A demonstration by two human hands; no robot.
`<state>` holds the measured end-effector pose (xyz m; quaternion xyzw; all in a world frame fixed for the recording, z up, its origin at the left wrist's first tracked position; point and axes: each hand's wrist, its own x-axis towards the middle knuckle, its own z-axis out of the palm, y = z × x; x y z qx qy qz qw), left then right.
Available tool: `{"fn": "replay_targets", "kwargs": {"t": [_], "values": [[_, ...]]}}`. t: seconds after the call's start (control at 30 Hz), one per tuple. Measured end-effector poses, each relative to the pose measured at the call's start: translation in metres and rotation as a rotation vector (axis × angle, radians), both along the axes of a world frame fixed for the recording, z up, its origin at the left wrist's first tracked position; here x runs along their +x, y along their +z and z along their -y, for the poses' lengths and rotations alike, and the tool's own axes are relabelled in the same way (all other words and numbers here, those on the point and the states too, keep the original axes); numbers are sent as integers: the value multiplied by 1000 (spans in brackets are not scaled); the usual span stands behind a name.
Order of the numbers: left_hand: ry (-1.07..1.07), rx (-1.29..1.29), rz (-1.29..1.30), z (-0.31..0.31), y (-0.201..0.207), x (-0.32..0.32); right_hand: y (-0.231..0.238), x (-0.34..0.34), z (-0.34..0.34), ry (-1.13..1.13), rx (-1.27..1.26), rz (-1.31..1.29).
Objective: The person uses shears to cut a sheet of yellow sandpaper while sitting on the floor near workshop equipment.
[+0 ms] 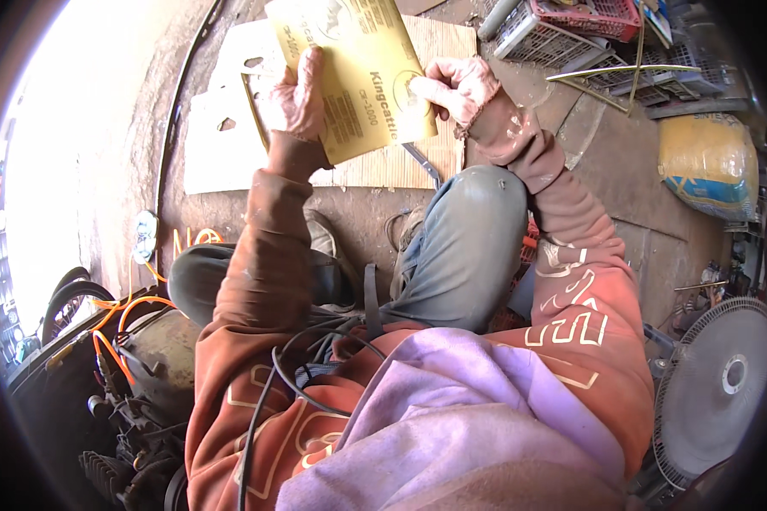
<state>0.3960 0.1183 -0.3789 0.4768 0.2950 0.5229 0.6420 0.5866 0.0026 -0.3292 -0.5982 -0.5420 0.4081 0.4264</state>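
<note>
A sheet of sandpaper (345, 85) is stretched between my hands, its yellow printed back facing me. My left hand (294, 100) is closed on the sheet's left side, thumb on top and fingers hidden behind. The right-hand edge is pinched by my right hand (460, 89), thumb against the paper. Under the sheet lies a pale wooden board (447, 51) on the floor, with a whitish part with small holes (203, 152) at its left. A slim grey metal tool (422, 162) rests at the board's near edge, close to my knee, partly covered.
Plastic crates (554, 43) with long strips stand at the far right. Below them sits a yellow and blue sack (707, 162). A round fan (724, 383) is at the lower right. Orange hose (145, 302) and a dusty tank (158, 358) lie to my left. A black cable (179, 94) runs along the left.
</note>
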Motion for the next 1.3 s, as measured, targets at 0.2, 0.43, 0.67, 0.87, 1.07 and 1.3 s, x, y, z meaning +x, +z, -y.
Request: {"fn": "replay_targets", "kwargs": {"t": [0.2,0.43,0.67,0.87,1.07,1.3], "values": [[-12,115,-76,-14,63,-41,51,-36,-1,36,94,-307],[-47,137,-128,-5,64,-74,28,-72,-12,-83,243,-172],[-91,15,-62,-1,21,-83,32,-74,-21,-82,82,-290],[-168,-133,8,-1,8,-78,15,-67,-32,-121,124,-239],[-210,-67,23,2,12,-76,27,-60,-44,-83,162,-369],[-223,-103,16,8,8,-76,20,-53,-49,-88,203,-282]]}}
